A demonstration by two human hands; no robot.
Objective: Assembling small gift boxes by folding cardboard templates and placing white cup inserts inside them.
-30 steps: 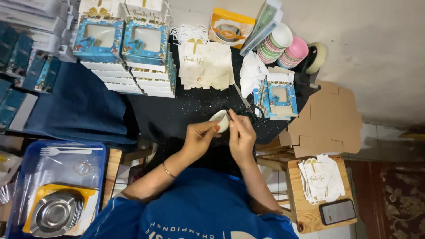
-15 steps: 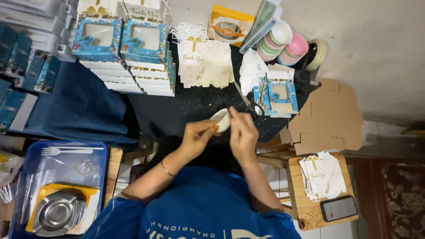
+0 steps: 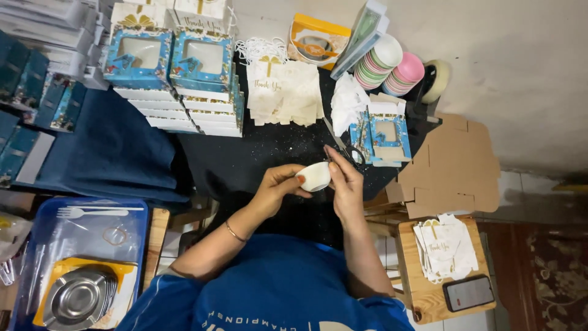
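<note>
Head view: both hands, left (image 3: pixel 278 187) and right (image 3: pixel 344 181), grip small white bowl (image 3: pixel 315 176) between them.

You are holding 1 small white bowl (image 3: pixel 314 176), looking smooth and glossy like glazed ceramic or plastic. It is hovering over matt black cloth (image 3: pixel 257 162), speckled with pale bits. Matt brown cardboard (image 3: pixel 456 168) is lying beside a bare wooden stool (image 3: pixel 416 294); shiny metal dishes (image 3: pixel 78 298) are gleaming below.
</note>
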